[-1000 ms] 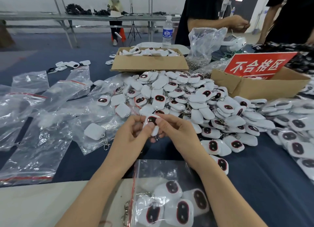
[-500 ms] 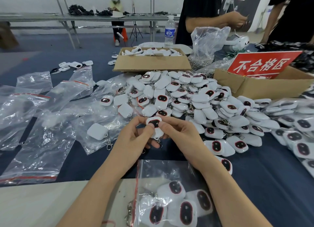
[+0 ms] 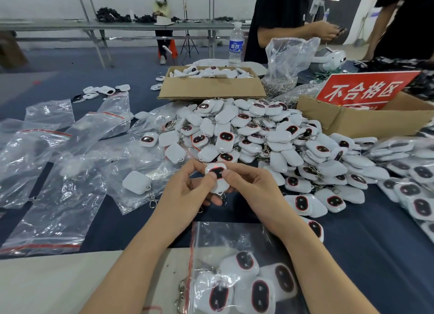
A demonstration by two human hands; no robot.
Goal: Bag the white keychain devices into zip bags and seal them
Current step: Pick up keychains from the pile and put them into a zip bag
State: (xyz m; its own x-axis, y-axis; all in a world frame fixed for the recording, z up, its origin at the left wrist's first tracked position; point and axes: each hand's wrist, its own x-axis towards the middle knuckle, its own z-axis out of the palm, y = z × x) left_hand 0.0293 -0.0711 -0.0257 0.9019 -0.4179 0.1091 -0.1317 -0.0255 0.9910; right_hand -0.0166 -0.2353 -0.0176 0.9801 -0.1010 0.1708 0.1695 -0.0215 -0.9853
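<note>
Left hand and right hand are both pinched on 1 white keychain device, thumbs on its dark face. Its long axis runs away from the body, clip at the near end. Zip bag lies just bodyward, between the forearms, about 4 devices inside. Red zip strip runs down its left edge, so the mouth is likely left-hand side.
</note>
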